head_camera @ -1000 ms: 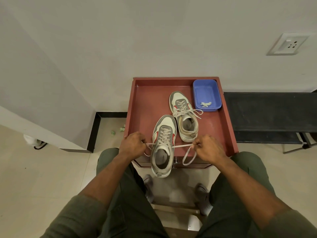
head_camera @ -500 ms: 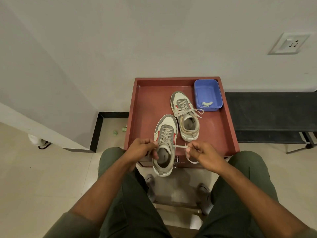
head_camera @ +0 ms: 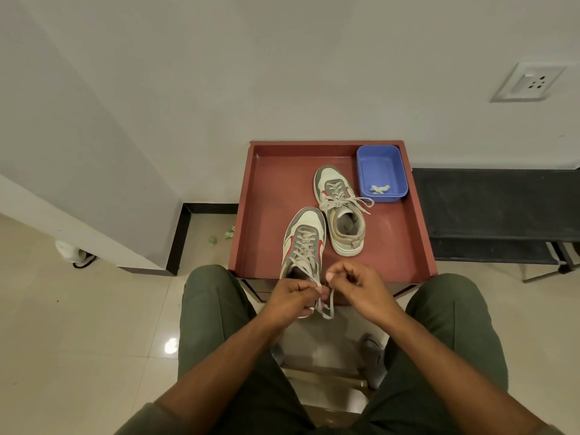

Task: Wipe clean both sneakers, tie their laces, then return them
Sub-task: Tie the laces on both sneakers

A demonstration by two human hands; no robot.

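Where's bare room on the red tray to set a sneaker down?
Free: the left part of the tray, between its left wall and both sneakers; also the right front corner, nearer than the bin. Crowded: the front edge, where both hands work the near sneaker; the far sneaker lies close beside the bin.

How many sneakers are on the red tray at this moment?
2. The near sneaker lies at the tray's front edge, its laces held by both hands. The far sneaker lies beside the blue tub. None seems hidden.
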